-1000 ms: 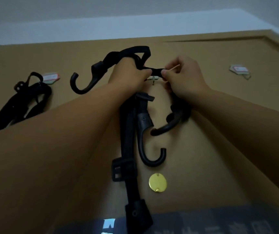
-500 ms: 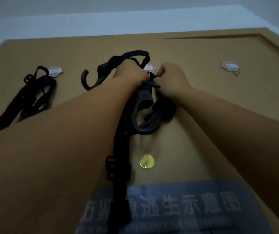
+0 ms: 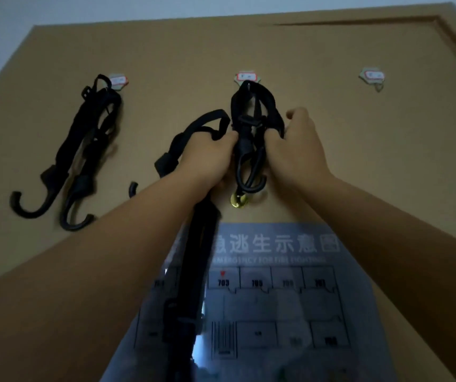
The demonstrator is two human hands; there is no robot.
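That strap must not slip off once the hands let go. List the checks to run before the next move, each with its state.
1. The strap bundle is looped over the middle wall hook: ok.
2. The right hand grips the bundle's side: ok.
3. The left hand grips the second strap: ok.
4. The bundle's plastic hooks are latched together: cannot tell.
5. The right wall hook is free for the second strap: ok.

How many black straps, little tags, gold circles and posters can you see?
Black strap bundles: 3
Little tags: 3
Gold circles: 1
Posters: 1
Total: 8
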